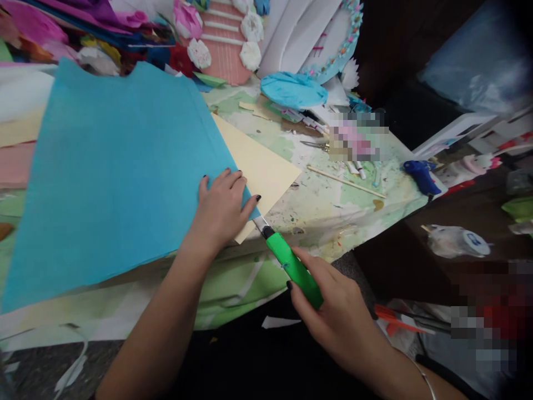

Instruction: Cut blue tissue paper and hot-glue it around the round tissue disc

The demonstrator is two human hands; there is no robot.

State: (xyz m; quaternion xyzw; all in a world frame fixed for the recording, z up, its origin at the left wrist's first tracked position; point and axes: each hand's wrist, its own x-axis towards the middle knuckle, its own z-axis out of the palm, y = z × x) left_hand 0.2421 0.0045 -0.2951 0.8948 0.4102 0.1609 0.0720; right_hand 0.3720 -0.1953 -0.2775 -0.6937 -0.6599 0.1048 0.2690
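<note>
In the head view, a large blue sheet (125,150) lies across the near part of the cloth-covered table (233,305), its near edge overhanging slightly. The person's left hand (220,208) rests on the sheet near its right-hand corner, palm down, fingers spread and gripping nothing. The right hand (339,303), well apart from the left and just beyond that same corner, is wrapped around a green-handled cutter (293,266). The blade meets the sheet's corner; whether it lies beneath the sheet or against its edge cannot be told. A cream sheet (258,161) sticks out from under the blue sheet's right side. Further right of the blue sheet lie a thin wooden stick (345,181) and, beyond it, a blue glue gun (422,176).

The blue sheet looks light and matte, so it should slide little under a dry palm, yet it would probably crease or tear if pulled by one corner. It is best steadied with a flat hand near the edge, fingers back from the blade, and lifted by two opposite edges. The cutter seems light and rigid, with a thin blade that could snap if twisted; its thick handle is the only safe hold.
</note>
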